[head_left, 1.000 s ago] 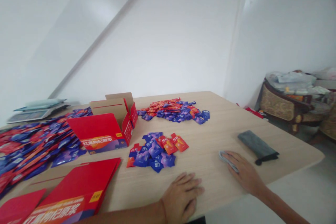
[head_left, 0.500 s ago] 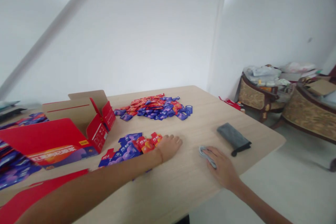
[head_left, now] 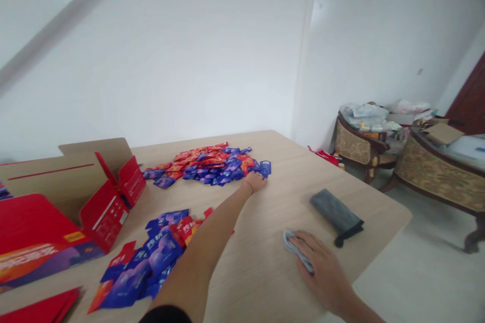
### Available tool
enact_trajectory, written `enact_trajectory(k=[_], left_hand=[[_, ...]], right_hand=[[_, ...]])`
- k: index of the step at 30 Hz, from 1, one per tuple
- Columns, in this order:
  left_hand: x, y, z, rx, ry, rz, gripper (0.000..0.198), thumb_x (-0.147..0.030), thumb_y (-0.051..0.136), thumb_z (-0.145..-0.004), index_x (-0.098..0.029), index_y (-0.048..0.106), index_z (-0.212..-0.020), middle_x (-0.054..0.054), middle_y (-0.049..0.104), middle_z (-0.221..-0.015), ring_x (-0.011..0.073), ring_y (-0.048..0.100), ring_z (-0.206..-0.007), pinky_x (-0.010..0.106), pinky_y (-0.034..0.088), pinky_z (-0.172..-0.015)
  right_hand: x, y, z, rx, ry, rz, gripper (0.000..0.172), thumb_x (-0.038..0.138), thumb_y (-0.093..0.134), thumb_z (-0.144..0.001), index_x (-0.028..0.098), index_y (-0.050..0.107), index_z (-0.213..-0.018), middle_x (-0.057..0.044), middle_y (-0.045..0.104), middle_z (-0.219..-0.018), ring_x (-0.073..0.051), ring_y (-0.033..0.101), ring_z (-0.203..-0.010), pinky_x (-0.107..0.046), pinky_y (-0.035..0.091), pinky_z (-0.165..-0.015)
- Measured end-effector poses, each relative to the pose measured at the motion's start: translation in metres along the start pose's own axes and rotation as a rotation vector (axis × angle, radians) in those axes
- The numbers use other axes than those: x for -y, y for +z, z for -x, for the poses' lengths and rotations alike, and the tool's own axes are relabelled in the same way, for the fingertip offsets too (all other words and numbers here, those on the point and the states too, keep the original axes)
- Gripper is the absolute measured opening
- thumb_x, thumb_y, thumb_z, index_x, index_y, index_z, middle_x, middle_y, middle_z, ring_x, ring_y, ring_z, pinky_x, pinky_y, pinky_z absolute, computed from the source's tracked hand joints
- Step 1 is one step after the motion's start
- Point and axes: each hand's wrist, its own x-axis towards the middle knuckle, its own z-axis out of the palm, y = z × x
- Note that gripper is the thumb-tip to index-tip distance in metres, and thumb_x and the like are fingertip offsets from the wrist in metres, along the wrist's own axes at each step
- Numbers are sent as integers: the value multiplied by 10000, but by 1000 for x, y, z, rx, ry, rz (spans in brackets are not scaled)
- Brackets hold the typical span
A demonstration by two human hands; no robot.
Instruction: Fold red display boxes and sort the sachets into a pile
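My left hand (head_left: 256, 182) is stretched across the table to the right end of a heap of orange and purple sachets (head_left: 212, 164). Its partly bent fingers touch the edge of the heap near a purple sachet (head_left: 265, 167); no sachet shows in its grasp. My right hand (head_left: 322, 267) presses a folded light grey cloth (head_left: 297, 250) to the tabletop, fingers closed over it. A nearer group of larger purple and red pouches (head_left: 159, 255) lies to the left, partly hidden behind my left forearm.
An open red carton (head_left: 41, 232) stands at the left, its flaps raised. Flat red card (head_left: 45, 308) lies at the lower left. A dark grey folded pouch (head_left: 335, 214) rests near the right edge of the wooden table (head_left: 257, 272). Patterned armchairs (head_left: 443, 176) piled with bags stand beyond.
My left hand has moved forward from the nearer pouches to the far heap. My right hand stays on the cloth. The view has shifted slightly.
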Motion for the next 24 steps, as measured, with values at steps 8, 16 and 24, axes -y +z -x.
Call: enact_trajectory(k=[8, 16, 24], left_hand=[[3, -18, 2, -199, -281, 299, 363, -49, 522, -972, -189, 704, -1254, 148, 745, -1163, 264, 701, -1095, 391, 523, -950], [-8, -79, 0, -364, -604, 772, 270, -272, 625, -1010, -171, 673, -1256, 103, 687, -1260, 226, 666, -1129, 390, 544, -998], [-33, -114, 77, -153, -752, 1188, 357, -360, 644, -1010, -155, 611, -1300, 108, 636, -1274, 238, 665, -1071, 438, 595, -899]], right_hand=[[4, -4, -2, -11, 0, -22, 468, 220, 538, -945, 275, 630, -1401, -75, 630, -1424, -256, 590, -1287, -443, 490, -1122], [6, -4, -5, 20, 25, -42, 467, 235, 525, -932, 268, 645, -1383, -83, 650, -1388, -256, 602, -1253, -442, 480, -1114], [2, 0, -5, 42, 30, -51, 481, 261, 507, -915, 259, 654, -1373, -96, 656, -1375, -257, 612, -1229, -436, 476, -1093]])
